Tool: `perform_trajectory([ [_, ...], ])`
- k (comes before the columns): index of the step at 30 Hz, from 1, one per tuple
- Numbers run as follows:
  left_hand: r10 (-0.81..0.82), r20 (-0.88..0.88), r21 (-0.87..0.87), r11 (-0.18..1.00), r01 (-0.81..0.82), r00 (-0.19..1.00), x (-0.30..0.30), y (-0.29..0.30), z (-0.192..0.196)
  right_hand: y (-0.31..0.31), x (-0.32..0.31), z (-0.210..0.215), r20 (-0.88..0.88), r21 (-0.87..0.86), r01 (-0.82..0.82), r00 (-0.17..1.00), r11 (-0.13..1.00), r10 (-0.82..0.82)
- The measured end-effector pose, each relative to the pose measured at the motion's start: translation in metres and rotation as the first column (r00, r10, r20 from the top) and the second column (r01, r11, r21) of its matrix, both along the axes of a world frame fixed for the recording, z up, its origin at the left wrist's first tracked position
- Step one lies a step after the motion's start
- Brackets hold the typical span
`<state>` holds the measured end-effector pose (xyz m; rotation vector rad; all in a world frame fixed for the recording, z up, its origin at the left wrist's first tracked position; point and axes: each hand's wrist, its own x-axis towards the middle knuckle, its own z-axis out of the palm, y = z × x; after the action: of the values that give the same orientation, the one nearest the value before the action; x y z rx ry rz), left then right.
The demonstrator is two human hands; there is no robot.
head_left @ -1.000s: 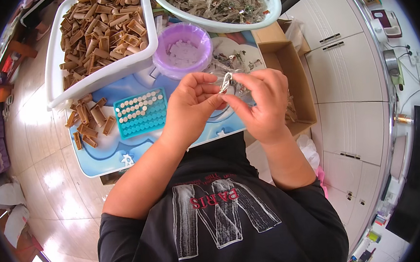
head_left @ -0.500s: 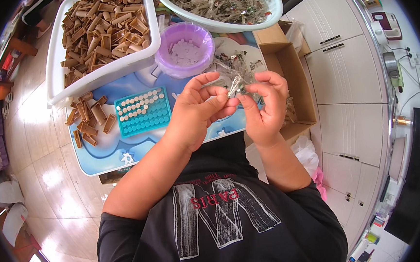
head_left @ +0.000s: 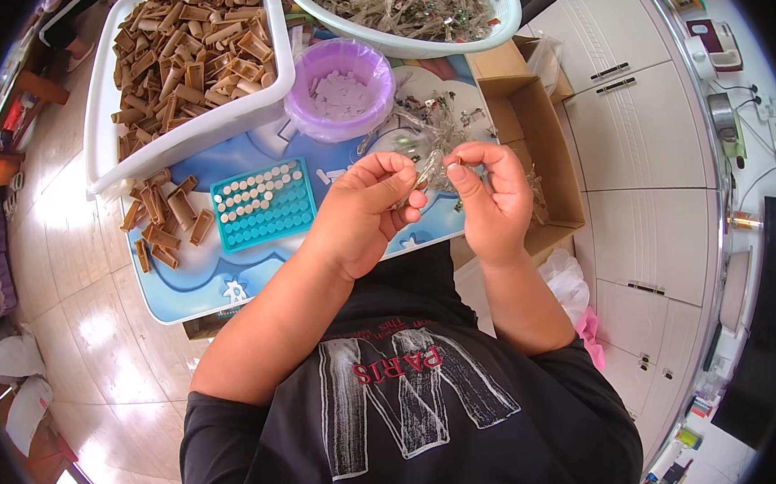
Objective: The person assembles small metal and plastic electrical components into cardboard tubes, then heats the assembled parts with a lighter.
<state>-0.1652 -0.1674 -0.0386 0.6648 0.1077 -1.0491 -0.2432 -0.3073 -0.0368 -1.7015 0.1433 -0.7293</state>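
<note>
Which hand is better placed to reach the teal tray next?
Left hand, likely: it is nearer the teal tray, though pinching a silvery bundle; the right hand is farther away.

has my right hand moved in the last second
Yes: your right hand has shifted slightly, its fingertips now farther to the right of the purple bowl than before.

Glossy tiled floor (head_left: 76, 291) left; pale cabinets (head_left: 658, 241) right, dark handles (head_left: 616, 86).
</note>
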Motion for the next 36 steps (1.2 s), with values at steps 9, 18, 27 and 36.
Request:
perform_trajectory([
  [9,-0.018,-0.079,-0.074,0.997,0.012,0.997,0.0,0.0,-0.007,0.0,0.003,0.009,-0.141,0.45,0.008,0.988,0.893,0.062],
  [18,-0.007,-0.053,-0.036,0.999,0.005,0.999,0.002,0.0,-0.004,-0.002,0.004,0.008,-0.151,0.242,0.011,0.988,0.97,0.026],
  [27,-0.047,-0.083,-0.079,0.996,0.04,0.995,0.001,0.001,-0.009,-0.004,0.006,0.003,-0.086,-0.227,-0.007,0.996,0.974,-0.013],
  [36,-0.012,-0.082,-0.085,0.996,0.005,0.997,-0.001,0.0,-0.005,0.004,0.004,0.006,-0.134,0.385,-0.035,0.987,0.922,0.093],
])
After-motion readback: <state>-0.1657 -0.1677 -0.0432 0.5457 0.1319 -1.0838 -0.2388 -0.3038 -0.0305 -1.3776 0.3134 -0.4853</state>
